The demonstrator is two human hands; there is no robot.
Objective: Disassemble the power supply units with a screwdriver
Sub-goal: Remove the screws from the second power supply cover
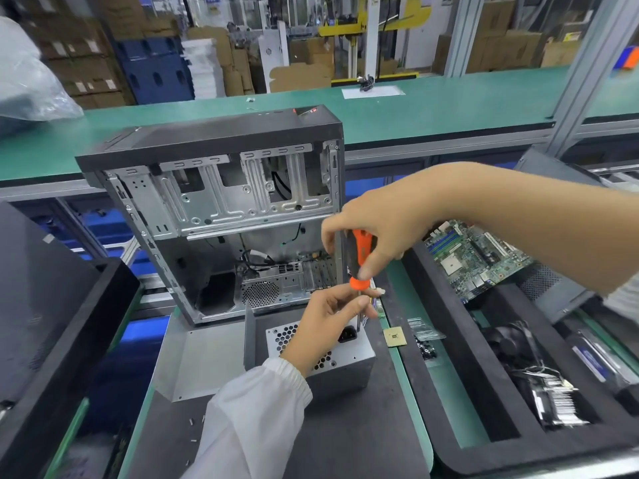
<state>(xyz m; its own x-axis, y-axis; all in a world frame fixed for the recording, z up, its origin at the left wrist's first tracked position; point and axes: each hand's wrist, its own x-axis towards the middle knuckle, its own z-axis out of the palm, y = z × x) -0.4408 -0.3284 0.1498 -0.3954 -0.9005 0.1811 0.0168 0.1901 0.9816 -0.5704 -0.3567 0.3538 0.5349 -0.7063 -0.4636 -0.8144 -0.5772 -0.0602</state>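
Screwdriver [359,261] upright over PSU [340,357], both hands gripping.

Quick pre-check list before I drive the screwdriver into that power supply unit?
1. Right hand grips the screwdriver handle: ok.
2. Left hand steadies the shaft near the tip: ok.
3. Power supply unit lies flat on the dark mat, in front of the computer case: ok.
4. Tip seated in a screw head: cannot tell, fingers hide it.
5. Loose screws kept aside, beside the CPU chip: ok.
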